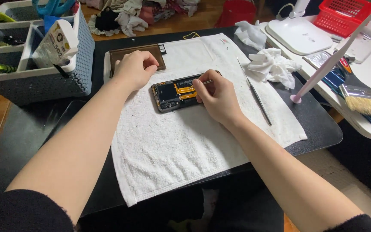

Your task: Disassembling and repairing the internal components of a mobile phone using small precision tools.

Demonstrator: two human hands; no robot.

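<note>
The right hand [217,96] covers the right end of the opened phone [174,92]; how far its casing runs beneath the palm cannot be told. The thin metal tool [207,81] shows only a short length, its tip too small to make out. The left hand [134,68] hides part of the brown panel [136,55] behind it. The phone's inner parts are too small to identify. The grey organiser [35,77] is cut off by the left and top edges. The paintbrush [363,103] runs out at the right edge.
</note>
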